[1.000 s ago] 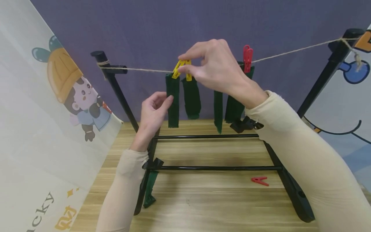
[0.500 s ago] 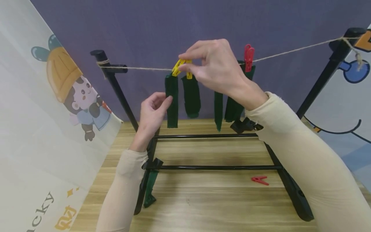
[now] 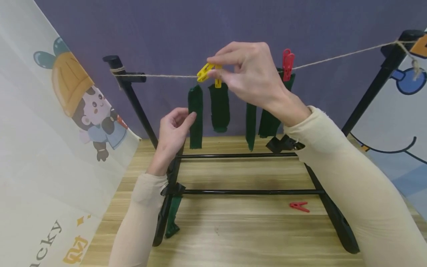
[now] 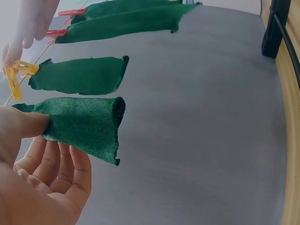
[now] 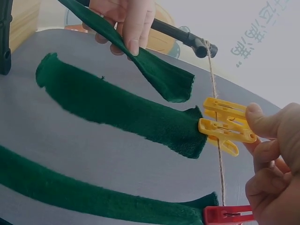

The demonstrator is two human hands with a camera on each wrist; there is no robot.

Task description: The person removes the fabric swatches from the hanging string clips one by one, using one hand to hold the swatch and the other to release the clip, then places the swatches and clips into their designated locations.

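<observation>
My left hand (image 3: 171, 133) pinches a green ribbed cloth strip (image 3: 195, 118) between thumb and fingers; its upper end hangs a little below the twine line (image 3: 166, 76), apart from it. My right hand (image 3: 253, 70) pinches a yellow clothespin (image 5: 225, 108) between thumb and index finger, its tips right at the line. Beside it, a second yellow clothespin (image 5: 227, 130) clips another green strip (image 3: 219, 109) to the line. Farther right, red clothespins (image 3: 288, 65) fasten more green strips (image 3: 269, 122), partly hidden by my right hand and forearm in the head view.
A black frame with two posts (image 3: 133, 100) and low crossbars (image 3: 243, 192) carries the line. On the wooden table (image 3: 233, 230) lies a loose red clothespin (image 3: 299, 206). A green piece (image 3: 172, 218) hangs by the frame's left foot. A grey-blue panel (image 3: 186, 33) stands behind.
The held green strip's top has come away from the yellow clothespin and line, with the left hand shifting slightly down and left. The right hand still pinches the clothespin.
</observation>
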